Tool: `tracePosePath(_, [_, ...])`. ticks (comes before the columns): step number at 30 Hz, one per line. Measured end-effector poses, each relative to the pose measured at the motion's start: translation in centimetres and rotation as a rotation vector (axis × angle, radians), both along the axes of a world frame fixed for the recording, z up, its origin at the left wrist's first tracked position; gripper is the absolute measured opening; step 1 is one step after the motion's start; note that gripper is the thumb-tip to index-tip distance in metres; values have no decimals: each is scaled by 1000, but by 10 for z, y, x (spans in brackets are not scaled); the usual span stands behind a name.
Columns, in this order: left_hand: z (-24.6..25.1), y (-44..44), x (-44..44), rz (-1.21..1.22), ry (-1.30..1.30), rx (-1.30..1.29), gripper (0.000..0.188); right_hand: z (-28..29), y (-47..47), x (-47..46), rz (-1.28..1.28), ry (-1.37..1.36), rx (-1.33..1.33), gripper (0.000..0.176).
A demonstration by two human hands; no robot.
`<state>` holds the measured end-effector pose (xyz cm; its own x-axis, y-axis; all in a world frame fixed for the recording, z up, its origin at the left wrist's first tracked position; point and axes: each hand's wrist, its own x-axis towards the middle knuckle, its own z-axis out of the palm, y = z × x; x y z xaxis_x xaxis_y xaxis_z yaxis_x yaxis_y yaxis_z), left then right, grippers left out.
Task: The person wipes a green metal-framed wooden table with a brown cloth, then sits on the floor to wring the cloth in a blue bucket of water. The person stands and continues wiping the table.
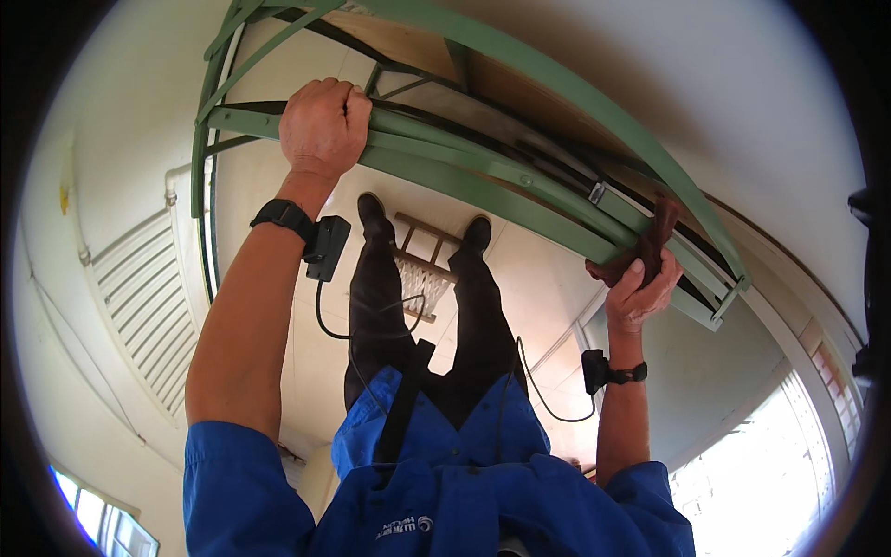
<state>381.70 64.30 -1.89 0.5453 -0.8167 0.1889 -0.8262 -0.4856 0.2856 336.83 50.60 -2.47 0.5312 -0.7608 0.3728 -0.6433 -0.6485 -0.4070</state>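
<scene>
A green metal folding frame [487, 174] spans the upper part of the head view, with a brown board [515, 76] between its bars. My left hand [325, 125] is closed around the green bars at the left part of the frame, knuckles up. At the right part, my right hand [642, 285] holds a dark red cloth [644, 247] against the bars, its thumb on the cloth. The cloth is bunched and wraps over the frame's edge. A small metal clip [596, 192] sits on the bars to the left of the cloth.
Between my feet on the pale tiled floor stands a low wooden stool [421, 275] with a woven seat. A white radiator [146, 299] is on the left wall. Bright light enters at the lower right. Cables hang from the devices strapped to both wrists.
</scene>
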Motion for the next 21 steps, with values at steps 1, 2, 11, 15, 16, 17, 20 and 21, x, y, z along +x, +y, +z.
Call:
tracePosePath(1, [0, -1, 0, -16, -15, -11, 30, 0, 0, 0, 1, 3, 6, 43])
tracePosePath(2, [-1, 0, 0, -24, -26, -20, 30, 0, 1, -1, -7, 5, 4, 43])
tracePosePath(11, [-4, 2, 1, -48, -27, -33, 31, 1, 4, 5, -61, -8, -8, 38])
tracePosePath(15, [-3, 3, -1, -65, -10, -63, 32, 1, 7, 8, -91, 14, -39, 36])
tracePosePath(16, [-3, 3, -1, -73, -13, -83, 31, 1, 8, 8, -98, 20, -44, 36])
tracePosePath(17, [-4, 4, -2, -79, -16, -101, 30, 0, 9, 9, -112, 24, -54, 36])
tracePosePath(20, [-5, 7, -2, -96, -26, -120, 29, -2, 11, 10, -144, 6, -71, 35])
tracePosePath(21, [-6, 8, -1, -107, -31, -102, 28, -3, 12, 11, -157, 4, -77, 35])
